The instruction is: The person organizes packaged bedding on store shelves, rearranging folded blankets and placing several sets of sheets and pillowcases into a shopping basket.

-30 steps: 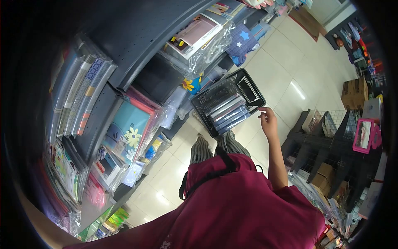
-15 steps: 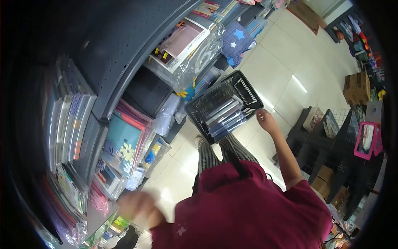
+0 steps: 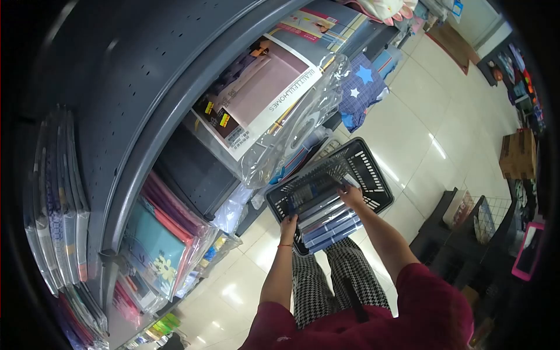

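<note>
A black shopping basket in front of my legs holds several flat packs in clear plastic, with dark, silvery and blue check patterned contents. My left hand is closed at the left end of a dark plastic-wrapped pack, by the basket's near left side. Inside the basket, my right hand grips the other end of the packs, its fingers partly hidden behind the wrapping. What exactly is folded inside the packs cannot be made out.
A grey metal shelf runs along my left, carrying a large boxed pack and wrapped textiles. A star-patterned cloth item hangs over the shelf edge. Tiled floor, black racks and a cardboard box lie to the right.
Both hands have come in to the packs in the basket: the left from low beside the shelf, the right from the basket's right rim. The view has shifted closer to the shelf.
</note>
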A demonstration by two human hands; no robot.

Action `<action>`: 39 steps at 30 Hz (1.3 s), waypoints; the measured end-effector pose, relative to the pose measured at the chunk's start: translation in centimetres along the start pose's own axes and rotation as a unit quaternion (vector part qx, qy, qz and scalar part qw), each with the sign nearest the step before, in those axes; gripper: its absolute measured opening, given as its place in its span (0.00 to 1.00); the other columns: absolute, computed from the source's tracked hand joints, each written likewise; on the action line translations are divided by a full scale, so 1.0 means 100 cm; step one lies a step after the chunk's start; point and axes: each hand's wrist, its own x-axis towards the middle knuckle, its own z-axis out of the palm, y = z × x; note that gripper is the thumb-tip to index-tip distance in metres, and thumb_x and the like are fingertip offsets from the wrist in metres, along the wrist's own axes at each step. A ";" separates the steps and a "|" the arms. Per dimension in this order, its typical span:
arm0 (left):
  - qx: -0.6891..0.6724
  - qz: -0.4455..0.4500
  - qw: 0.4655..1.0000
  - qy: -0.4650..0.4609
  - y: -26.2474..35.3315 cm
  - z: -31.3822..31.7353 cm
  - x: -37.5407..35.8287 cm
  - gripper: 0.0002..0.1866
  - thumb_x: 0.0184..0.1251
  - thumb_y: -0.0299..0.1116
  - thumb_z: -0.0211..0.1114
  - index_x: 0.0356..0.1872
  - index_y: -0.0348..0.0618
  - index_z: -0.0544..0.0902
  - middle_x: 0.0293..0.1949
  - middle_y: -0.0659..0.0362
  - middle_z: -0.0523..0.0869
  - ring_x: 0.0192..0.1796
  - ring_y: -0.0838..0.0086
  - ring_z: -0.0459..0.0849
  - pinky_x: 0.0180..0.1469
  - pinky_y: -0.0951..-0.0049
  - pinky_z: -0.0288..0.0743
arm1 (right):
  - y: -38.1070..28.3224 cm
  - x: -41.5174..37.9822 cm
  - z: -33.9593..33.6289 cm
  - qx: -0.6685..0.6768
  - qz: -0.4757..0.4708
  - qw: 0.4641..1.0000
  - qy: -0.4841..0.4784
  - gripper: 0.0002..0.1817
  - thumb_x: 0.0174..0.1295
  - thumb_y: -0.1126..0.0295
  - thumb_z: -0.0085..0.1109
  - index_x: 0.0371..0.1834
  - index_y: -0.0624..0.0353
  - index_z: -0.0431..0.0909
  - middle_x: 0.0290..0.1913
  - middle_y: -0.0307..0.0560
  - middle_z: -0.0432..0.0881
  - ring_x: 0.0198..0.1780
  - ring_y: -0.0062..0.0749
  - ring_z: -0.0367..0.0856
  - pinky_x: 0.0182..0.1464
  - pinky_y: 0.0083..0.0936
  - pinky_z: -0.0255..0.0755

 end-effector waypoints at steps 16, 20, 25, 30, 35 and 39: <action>-0.102 0.519 0.845 -0.081 0.337 -0.127 -0.409 0.40 0.60 0.32 0.65 0.70 0.30 0.53 0.63 0.40 0.62 0.64 0.49 0.62 0.66 0.57 0.55 | -0.133 -0.328 -0.407 0.461 -0.090 0.713 0.520 0.23 0.71 0.61 0.42 0.60 0.67 0.70 0.53 0.50 0.77 0.52 0.31 0.77 0.54 0.27 0.71; -0.115 0.635 0.764 -0.010 0.343 -0.199 -0.431 0.42 0.56 0.32 0.65 0.70 0.30 0.53 0.68 0.37 0.55 0.67 0.49 0.59 0.68 0.55 0.52 | -0.229 -0.365 -0.422 0.465 -0.176 0.658 0.565 0.33 0.66 0.50 0.42 0.60 0.71 0.67 0.57 0.58 0.74 0.57 0.42 0.74 0.59 0.36 0.69; -0.075 0.694 0.667 0.263 0.328 -0.304 -0.429 0.39 0.56 0.34 0.63 0.67 0.25 0.58 0.64 0.34 0.62 0.64 0.45 0.63 0.66 0.52 0.55 | -0.367 -0.346 -0.396 0.594 -0.319 0.602 0.428 0.37 0.61 0.49 0.49 0.63 0.71 0.63 0.58 0.58 0.73 0.59 0.42 0.75 0.60 0.34 0.70; -0.073 0.608 0.655 0.442 0.315 -0.407 -0.408 0.32 0.60 0.33 0.58 0.65 0.27 0.62 0.63 0.39 0.66 0.65 0.49 0.65 0.66 0.56 0.57 | -0.511 -0.314 -0.361 0.548 -0.392 0.673 0.305 0.22 0.65 0.64 0.47 0.58 0.66 0.71 0.51 0.46 0.77 0.50 0.24 0.75 0.50 0.20 0.68; 0.028 0.483 0.675 0.557 0.327 -0.487 -0.377 0.23 0.68 0.31 0.57 0.64 0.38 0.69 0.61 0.48 0.71 0.63 0.57 0.66 0.66 0.61 0.56 | -0.608 -0.267 -0.324 0.532 -0.440 0.693 0.208 0.16 0.69 0.66 0.52 0.55 0.64 0.74 0.42 0.40 0.77 0.44 0.17 0.72 0.48 0.16 0.66; 0.101 0.467 0.658 0.581 0.337 -0.517 -0.360 0.25 0.65 0.34 0.60 0.63 0.39 0.70 0.59 0.48 0.72 0.61 0.54 0.66 0.66 0.54 0.52 | -0.633 -0.224 -0.321 0.466 -0.442 0.728 0.240 0.20 0.68 0.63 0.53 0.58 0.62 0.73 0.46 0.47 0.79 0.48 0.29 0.76 0.54 0.25 0.67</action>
